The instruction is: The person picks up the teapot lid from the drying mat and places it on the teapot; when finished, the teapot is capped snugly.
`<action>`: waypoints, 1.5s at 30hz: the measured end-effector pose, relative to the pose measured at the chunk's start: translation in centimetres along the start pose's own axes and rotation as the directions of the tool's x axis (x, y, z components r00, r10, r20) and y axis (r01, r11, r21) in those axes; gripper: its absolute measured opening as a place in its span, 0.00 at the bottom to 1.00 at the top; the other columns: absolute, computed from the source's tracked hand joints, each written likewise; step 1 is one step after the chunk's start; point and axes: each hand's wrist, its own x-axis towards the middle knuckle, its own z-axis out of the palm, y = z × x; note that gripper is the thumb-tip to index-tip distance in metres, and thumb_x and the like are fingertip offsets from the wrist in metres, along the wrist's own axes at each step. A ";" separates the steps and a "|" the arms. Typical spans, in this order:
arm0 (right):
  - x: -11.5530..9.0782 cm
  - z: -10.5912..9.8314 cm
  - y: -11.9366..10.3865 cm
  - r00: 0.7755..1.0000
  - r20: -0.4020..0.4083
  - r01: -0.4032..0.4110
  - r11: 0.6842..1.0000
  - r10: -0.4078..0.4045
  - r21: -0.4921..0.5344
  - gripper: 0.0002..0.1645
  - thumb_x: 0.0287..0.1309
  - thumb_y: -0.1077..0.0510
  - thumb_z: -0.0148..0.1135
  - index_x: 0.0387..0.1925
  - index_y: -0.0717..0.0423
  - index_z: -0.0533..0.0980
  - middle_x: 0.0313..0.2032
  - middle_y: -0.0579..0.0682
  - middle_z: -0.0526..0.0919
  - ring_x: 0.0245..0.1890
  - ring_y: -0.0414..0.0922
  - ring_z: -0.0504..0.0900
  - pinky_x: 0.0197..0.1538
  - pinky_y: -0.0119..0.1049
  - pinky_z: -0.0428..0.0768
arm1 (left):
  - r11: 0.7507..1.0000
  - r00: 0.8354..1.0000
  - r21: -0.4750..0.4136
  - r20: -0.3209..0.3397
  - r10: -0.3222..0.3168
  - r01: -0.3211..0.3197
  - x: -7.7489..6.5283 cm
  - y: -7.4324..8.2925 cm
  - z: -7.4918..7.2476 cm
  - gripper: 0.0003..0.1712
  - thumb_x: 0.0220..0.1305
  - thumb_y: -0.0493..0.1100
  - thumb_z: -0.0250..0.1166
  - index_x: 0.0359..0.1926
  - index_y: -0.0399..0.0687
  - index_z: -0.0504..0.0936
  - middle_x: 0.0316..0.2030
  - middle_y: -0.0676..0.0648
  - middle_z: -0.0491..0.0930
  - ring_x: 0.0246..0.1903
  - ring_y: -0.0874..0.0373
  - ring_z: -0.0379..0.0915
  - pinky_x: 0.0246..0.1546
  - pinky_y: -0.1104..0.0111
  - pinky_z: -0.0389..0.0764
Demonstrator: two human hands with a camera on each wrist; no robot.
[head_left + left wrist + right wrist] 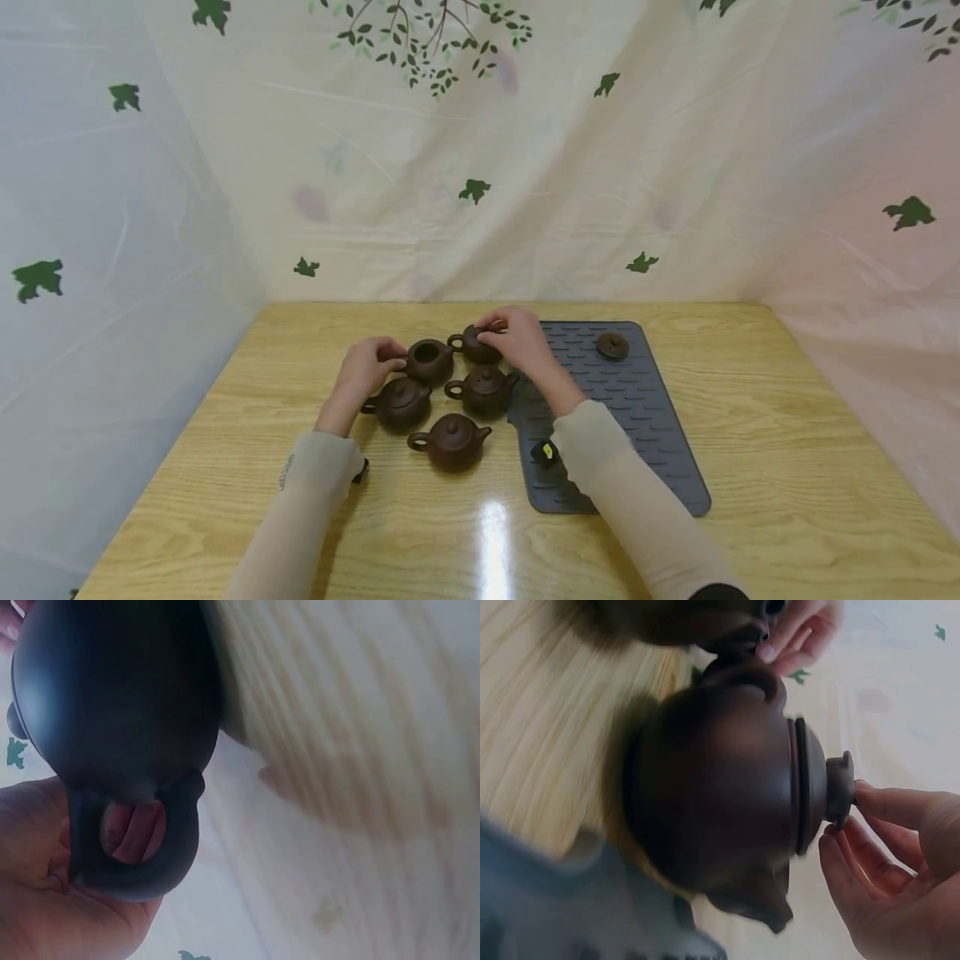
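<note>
Several dark brown teapots stand grouped left of the grey mat. My left hand (369, 365) pinches the handle at the left of an uncovered teapot (441, 367), whose round mouth shows. Over the rearmost teapot (480, 354), my right hand (521, 337) holds a small dark lid between thumb and fingers; whether the lid rests on the rim cannot be told. In the right wrist view, the thumb and fingers (904, 802) show beyond a nearer lidded teapot (720, 780). A lidded teapot (120, 697) fills much of the left wrist view, its handle facing the camera.
The grey ribbed mat (660, 433) lies under my right forearm, with a loose teapot lid (612, 346) near its back edge. Lidded teapots (402, 406) (487, 396) (453, 446) stand in front of my hands. A patterned curtain (555, 242) hangs behind the wooden table (765, 450).
</note>
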 end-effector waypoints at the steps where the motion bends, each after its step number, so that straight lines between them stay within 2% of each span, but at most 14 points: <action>1: 0.1 0.3 -0.3 1.000 0.004 0.000 1.000 0.000 0.000 0.11 0.64 0.57 0.66 0.47 0.52 0.84 0.50 0.53 0.86 0.52 0.51 0.83 0.51 0.46 0.83 | 1.000 1.000 0.001 -0.001 0.004 -0.004 0.0 0.0 0.0 0.09 0.67 0.38 0.65 0.46 0.42 0.85 0.46 0.40 0.86 0.50 0.44 0.81 0.53 0.52 0.79; 5: 0.5 1.6 -1.3 1.000 0.020 0.004 1.000 -0.004 0.005 0.10 0.64 0.57 0.66 0.46 0.51 0.84 0.48 0.52 0.87 0.50 0.50 0.84 0.51 0.45 0.84 | 1.000 1.000 -0.007 0.001 -0.001 0.001 0.1 0.0 0.1 0.09 0.67 0.38 0.66 0.46 0.42 0.86 0.45 0.40 0.87 0.49 0.44 0.81 0.52 0.52 0.79; 13: 1.3 4.1 -2.5 0.996 0.085 -0.018 0.999 0.015 0.032 0.08 0.64 0.57 0.66 0.44 0.51 0.84 0.50 0.52 0.86 0.53 0.50 0.84 0.50 0.43 0.84 | 1.000 1.000 0.005 0.003 0.012 -0.012 0.3 0.3 0.3 0.08 0.67 0.38 0.65 0.46 0.42 0.85 0.46 0.40 0.86 0.50 0.44 0.81 0.53 0.52 0.79; 17: 1.5 4.9 -2.8 0.996 0.085 -0.013 1.000 0.012 0.017 0.06 0.64 0.58 0.66 0.42 0.52 0.84 0.48 0.51 0.87 0.52 0.50 0.84 0.50 0.42 0.84 | 1.000 1.000 0.014 0.005 0.012 -0.012 0.3 0.4 0.2 0.08 0.67 0.38 0.65 0.46 0.42 0.85 0.46 0.40 0.86 0.50 0.44 0.81 0.53 0.52 0.79; 26: 1.9 5.9 -3.4 0.996 0.093 -0.002 1.000 0.002 0.000 0.06 0.64 0.58 0.66 0.42 0.53 0.84 0.47 0.52 0.86 0.49 0.50 0.84 0.49 0.43 0.84 | 0.999 0.999 0.019 -0.013 0.031 -0.030 0.4 0.3 0.1 0.08 0.66 0.37 0.66 0.45 0.42 0.86 0.45 0.40 0.87 0.49 0.44 0.81 0.53 0.51 0.79; 33: 2.1 6.8 -3.6 0.997 0.072 -0.006 0.999 0.008 -0.036 0.04 0.64 0.57 0.66 0.40 0.51 0.83 0.46 0.50 0.86 0.46 0.48 0.85 0.47 0.42 0.84 | 1.000 1.000 0.012 -0.003 0.011 -0.011 0.5 0.0 0.0 0.08 0.67 0.38 0.65 0.45 0.43 0.85 0.46 0.40 0.87 0.50 0.44 0.81 0.53 0.52 0.80; 40: 2.3 7.2 -3.8 0.997 0.082 0.009 0.993 0.001 -0.121 0.05 0.64 0.58 0.66 0.41 0.52 0.84 0.43 0.50 0.87 0.43 0.46 0.84 0.46 0.38 0.84 | 1.000 0.999 0.018 0.028 -0.020 0.019 0.7 -0.2 0.0 0.09 0.69 0.39 0.64 0.47 0.44 0.85 0.48 0.40 0.86 0.51 0.44 0.80 0.51 0.52 0.80; 45: 2.2 6.9 -3.6 0.992 0.128 0.011 0.999 -0.004 -0.051 0.08 0.66 0.59 0.64 0.44 0.53 0.83 0.47 0.51 0.86 0.49 0.48 0.84 0.51 0.42 0.83 | 0.999 0.999 0.033 0.033 -0.015 0.014 0.8 -0.4 -0.4 0.09 0.69 0.39 0.64 0.47 0.43 0.85 0.48 0.40 0.86 0.51 0.44 0.80 0.53 0.51 0.79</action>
